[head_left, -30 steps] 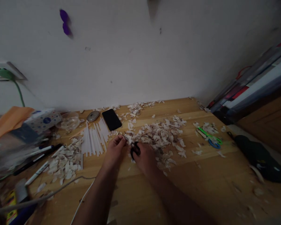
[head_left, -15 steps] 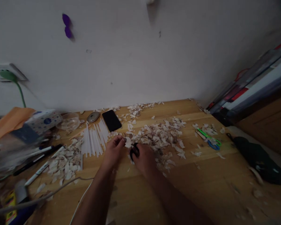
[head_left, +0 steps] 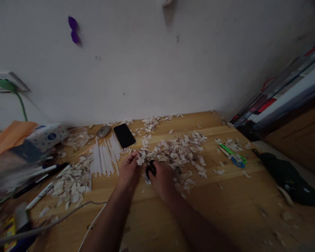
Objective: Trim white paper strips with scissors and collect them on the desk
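Left hand [head_left: 128,168]: fingertips pinched narrow on a pale flake [head_left: 141,160], just left of the black-handled scissors [head_left: 151,168]
Right hand [head_left: 162,178]: curled round the scissors' handles, blades toward the flake; whether they touch it, or how far they are parted, is too dark to tell
Pale flake: looks very light, thin and papery, probably brittle; a soft pinch near one edge should suit it, while a hard squeeze could crack it
Scissor handles: likely stiff and smooth, best gripped through the finger loops
Flake heap [head_left: 181,149]: lies on the counter [head_left: 204,217] beyond the right hand, loose and dry-looking; pieces would probably slide apart if pushed, so lift one by a raised rim
Smaller flake pile [head_left: 72,183]: left of the left hand, beside the white strips [head_left: 102,159]
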### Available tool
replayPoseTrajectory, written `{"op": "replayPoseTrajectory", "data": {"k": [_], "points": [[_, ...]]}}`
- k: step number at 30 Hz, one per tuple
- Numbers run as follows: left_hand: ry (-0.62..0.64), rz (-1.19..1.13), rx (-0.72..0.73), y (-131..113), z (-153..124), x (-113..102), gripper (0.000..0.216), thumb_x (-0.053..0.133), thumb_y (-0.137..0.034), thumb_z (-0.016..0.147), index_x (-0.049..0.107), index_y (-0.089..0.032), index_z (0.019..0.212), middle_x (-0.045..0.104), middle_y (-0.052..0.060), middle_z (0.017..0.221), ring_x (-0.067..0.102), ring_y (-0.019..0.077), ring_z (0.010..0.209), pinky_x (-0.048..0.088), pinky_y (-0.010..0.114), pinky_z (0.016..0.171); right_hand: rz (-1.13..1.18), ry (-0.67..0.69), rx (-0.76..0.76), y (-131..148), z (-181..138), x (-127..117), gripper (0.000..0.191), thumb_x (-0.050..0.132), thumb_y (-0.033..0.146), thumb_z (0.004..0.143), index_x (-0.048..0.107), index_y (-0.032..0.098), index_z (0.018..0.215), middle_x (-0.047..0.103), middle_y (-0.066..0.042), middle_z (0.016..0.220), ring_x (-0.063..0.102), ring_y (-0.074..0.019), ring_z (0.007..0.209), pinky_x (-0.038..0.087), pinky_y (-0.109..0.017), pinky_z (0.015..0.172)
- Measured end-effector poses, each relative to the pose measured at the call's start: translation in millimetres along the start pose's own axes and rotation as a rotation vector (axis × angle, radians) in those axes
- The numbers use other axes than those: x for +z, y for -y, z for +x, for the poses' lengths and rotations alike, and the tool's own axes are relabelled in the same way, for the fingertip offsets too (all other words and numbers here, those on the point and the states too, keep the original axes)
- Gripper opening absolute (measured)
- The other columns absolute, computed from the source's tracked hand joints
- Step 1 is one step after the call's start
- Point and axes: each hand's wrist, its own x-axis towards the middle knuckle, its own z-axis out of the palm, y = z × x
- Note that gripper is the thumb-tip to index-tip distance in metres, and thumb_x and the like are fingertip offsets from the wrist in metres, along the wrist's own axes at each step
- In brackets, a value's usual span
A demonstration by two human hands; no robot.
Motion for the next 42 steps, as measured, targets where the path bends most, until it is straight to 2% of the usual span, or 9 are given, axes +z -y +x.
{"op": "replayPoseTrajectory", "data": {"k": [2, 5, 10, 14, 23, 32, 38, 42], "points": [[-0.01, 0.104, 0.019, -2, 2, -5, 0.021, 0.079, -0.036, 0.074, 0.066, -0.021, 0.079, 0.066, -0.002, 0.071, 0.059, 0.013, 0.061, 0.046, 0.025, 0.061, -0.001, -0.004, -0.008, 0, 0, 0, 0.004, 0.068, 0.023, 0.086, 0.065, 0.02, 0.088, 0.07, -0.005, 0.084, 0.062, -0.0228, 0.083, 0.037, -0.03, 0.074], [-0.02, 0.308, 0.128, -10, 5, -10, 0.021, 0.079, -0.035, 0.072, 0.066, -0.02, 0.077, 0.065, -0.002, 0.071, 0.057, 0.0128, 0.063, 0.045, 0.025, 0.063, -0.017, -0.003, -0.003, 1, 0, -1, 0.005, 0.069, 0.022, 0.083, 0.065, 0.021, 0.085, 0.069, -0.005, 0.083, 0.062, -0.0227, 0.082, 0.037, -0.03, 0.073], [0.07, 0.557, 0.235, -24, 7, -15, 0.018, 0.075, -0.034, 0.073, 0.065, -0.019, 0.073, 0.063, -0.001, 0.069, 0.056, 0.0142, 0.067, 0.044, 0.026, 0.067, -0.032, 0.011, -0.017, 0, 0, -1, 0.003, 0.067, 0.021, 0.085, 0.065, 0.02, 0.087, 0.069, -0.005, 0.084, 0.062, -0.0225, 0.084, 0.037, -0.03, 0.074], [0.059, 0.577, 0.277, -29, 8, -18, 0.014, 0.074, -0.03, 0.07, 0.065, -0.019, 0.073, 0.063, -0.001, 0.072, 0.056, 0.0147, 0.07, 0.044, 0.026, 0.068, -0.048, 0.016, -0.018, 0, 0, -1, 0.003, 0.067, 0.021, 0.085, 0.065, 0.02, 0.083, 0.068, -0.005, 0.083, 0.062, -0.0225, 0.083, 0.037, -0.03, 0.074], [0.117, 0.582, 0.262, -34, 6, -17, 0.011, 0.072, -0.024, 0.067, 0.064, -0.019, 0.072, 0.062, -0.001, 0.071, 0.056, 0.0148, 0.068, 0.044, 0.026, 0.068, -0.04, 0.003, -0.028, 0, -2, -1, 0.003, 0.067, 0.022, 0.083, 0.066, 0.021, 0.086, 0.068, -0.004, 0.083, 0.061, -0.0225, 0.083, 0.037, -0.03, 0.075], [0.094, 0.692, 0.194, -43, 6, -24, 0.016, 0.074, -0.034, 0.071, 0.068, -0.019, 0.073, 0.063, 0.0, 0.068, 0.053, 0.0145, 0.062, 0.039, 0.025, 0.06, -0.038, 0.054, -0.029, -1, 1, -3, 0.003, 0.067, 0.023, 0.087, 0.069, 0.02, 0.087, 0.071, -0.006, 0.086, 0.062, -0.0229, 0.085, 0.039, -0.03, 0.077], [0.116, 0.718, 0.178, -49, 5, -26, 0.015, 0.073, -0.035, 0.073, 0.07, -0.02, 0.076, 0.069, 0.002, 0.074, 0.058, 0.0172, 0.068, 0.043, 0.027, 0.064, -0.054, 0.071, -0.033, -3, 2, -2, 0.005, 0.068, 0.025, 0.085, 0.069, 0.021, 0.088, 0.071, -0.005, 0.086, 0.062, -0.0228, 0.085, 0.039, -0.03, 0.077], [0.127, 0.731, 0.209, -50, 4, -26, 0.011, 0.07, -0.032, 0.075, 0.07, -0.021, 0.077, 0.067, 0.002, 0.076, 0.058, 0.0173, 0.071, 0.043, 0.028, 0.066, -0.059, 0.065, -0.047, -2, 1, -2, 0.009, 0.069, 0.03, 0.085, 0.067, 0.021, 0.086, 0.069, -0.005, 0.083, 0.061, -0.0227, 0.084, 0.038, -0.03, 0.076]]}}
